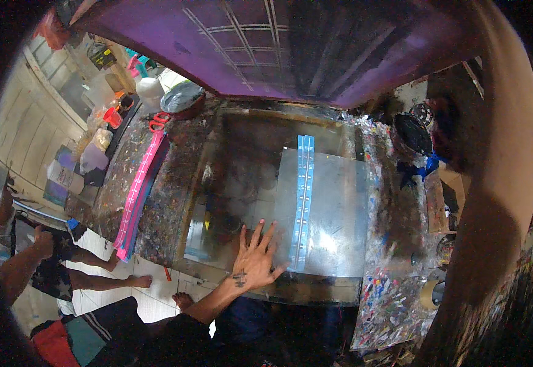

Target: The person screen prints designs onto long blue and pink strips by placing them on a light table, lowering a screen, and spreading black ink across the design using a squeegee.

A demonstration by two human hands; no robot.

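Fingers [256, 234] of left hand [254, 263] beside blue strips [301, 202]

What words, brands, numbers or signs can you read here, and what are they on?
Nothing is clearly readable.
Blue strips: white marks, too small.
Pink strip: white marks, too small.
Dark item, upper left: yellow mark, too blurred.
Left hand, at the wrist: dark mark, unclear.
Purple screen: pale lines, no visible words.

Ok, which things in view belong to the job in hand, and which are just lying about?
Likely in the job:
left hand, open beside the strips
blue strips
translucent sheet under them
purple panel, tilted up behind

Apparently lying about:
red scissors
tape roll
red cup
pink strip, off left; perhaps also used
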